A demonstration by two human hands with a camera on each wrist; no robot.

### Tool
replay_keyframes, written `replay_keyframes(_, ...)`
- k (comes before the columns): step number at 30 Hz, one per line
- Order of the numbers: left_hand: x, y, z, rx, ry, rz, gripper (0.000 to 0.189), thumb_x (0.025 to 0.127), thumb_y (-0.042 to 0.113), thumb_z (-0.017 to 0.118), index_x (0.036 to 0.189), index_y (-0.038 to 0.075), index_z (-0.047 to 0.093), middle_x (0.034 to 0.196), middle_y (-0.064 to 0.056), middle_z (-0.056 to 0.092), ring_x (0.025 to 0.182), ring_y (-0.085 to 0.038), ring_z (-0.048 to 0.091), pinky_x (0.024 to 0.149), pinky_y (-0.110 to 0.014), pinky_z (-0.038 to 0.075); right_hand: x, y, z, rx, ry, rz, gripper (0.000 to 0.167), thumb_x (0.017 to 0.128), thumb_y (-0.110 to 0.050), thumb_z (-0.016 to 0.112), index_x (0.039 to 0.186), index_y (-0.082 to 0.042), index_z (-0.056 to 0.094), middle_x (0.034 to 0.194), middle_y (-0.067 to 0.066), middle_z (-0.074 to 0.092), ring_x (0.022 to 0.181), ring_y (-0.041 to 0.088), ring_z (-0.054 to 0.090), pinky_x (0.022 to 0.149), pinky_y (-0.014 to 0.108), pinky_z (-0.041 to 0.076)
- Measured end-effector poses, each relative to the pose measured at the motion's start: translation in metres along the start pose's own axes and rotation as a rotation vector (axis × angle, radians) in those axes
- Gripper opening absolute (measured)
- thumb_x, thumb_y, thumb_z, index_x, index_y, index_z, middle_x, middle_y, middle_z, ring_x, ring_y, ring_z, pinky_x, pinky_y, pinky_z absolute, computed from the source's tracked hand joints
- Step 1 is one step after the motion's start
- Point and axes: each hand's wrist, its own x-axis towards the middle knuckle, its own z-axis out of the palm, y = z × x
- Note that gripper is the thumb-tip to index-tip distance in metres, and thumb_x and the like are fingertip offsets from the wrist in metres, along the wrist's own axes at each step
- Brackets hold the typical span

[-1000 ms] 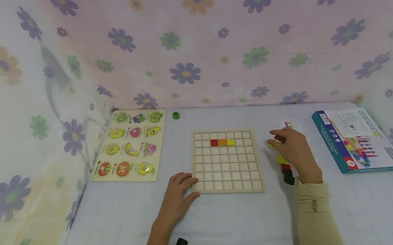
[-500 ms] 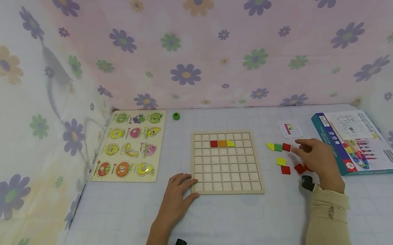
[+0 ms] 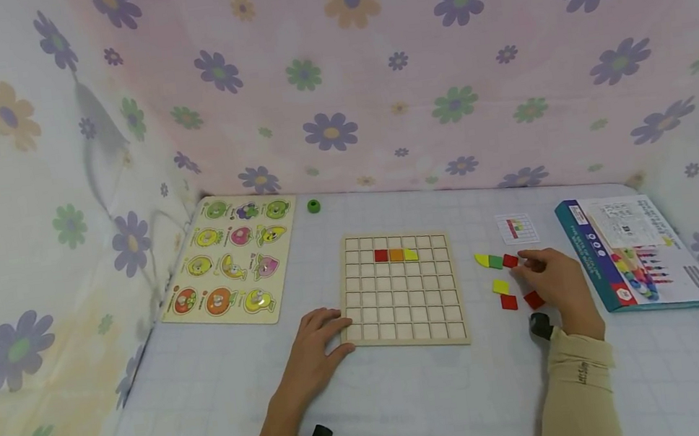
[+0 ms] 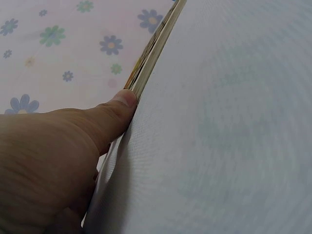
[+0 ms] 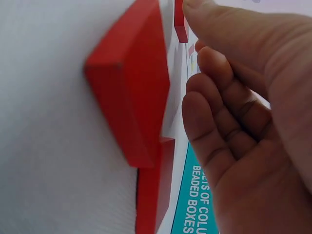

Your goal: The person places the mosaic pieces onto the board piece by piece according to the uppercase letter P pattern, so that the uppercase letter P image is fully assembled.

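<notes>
A wooden grid board lies mid-table, with a red, an orange and a yellow tile side by side in its second row. At its lower left corner my left hand rests against the frame; the left wrist view shows the thumb at the board's edge. My right hand pinches a red tile between thumb and index finger, the tile still on the table. Beside it lie a green tile and a rounded yellow piece. Nearer are a yellow tile and red tiles.
A small pattern card lies behind the loose tiles. Right of it is a teal-edged toy box. A fruit puzzle board occupies the left, with a green bead near it. Flowered cloth walls the back.
My right hand has moved right, away from the rounded yellow piece, uncovering the tiles and card, then slightly back left to the red tile. My left hand stays at the board.
</notes>
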Motion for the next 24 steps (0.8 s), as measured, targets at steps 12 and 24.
replay_keyframes(12, 0.0002, -0.0005, 0.0006, -0.002, -0.002, -0.004, 0.040, 0.087, 0.027, 0.082, 0.125, 0.021, 0.073, 0.138, 0.000, 0.061, 0.141, -0.024, 0.043, 0.116, -0.048, 0.044, 0.0018, 0.0021, 0.0022, 0.013, -0.022, -0.013, 0.060, 0.099, -0.041, 0.067, 0.148, -0.011, 0.053, 0.131, 0.021, 0.056, 0.115, 0.037, 0.048, 0.089, 0.040, 0.052)
replay_keyframes(24, -0.0002, -0.0016, 0.0005, -0.006, 0.003, 0.017, 0.041, 0.086, 0.028, 0.082, 0.124, 0.019, 0.073, 0.138, -0.001, 0.061, 0.140, -0.025, 0.044, 0.116, -0.047, 0.044, 0.0021, 0.0016, 0.0036, -0.022, -0.021, -0.026, 0.058, 0.101, -0.041, 0.064, 0.147, -0.007, 0.053, 0.125, 0.020, 0.058, 0.110, 0.035, 0.050, 0.085, 0.037, 0.053)
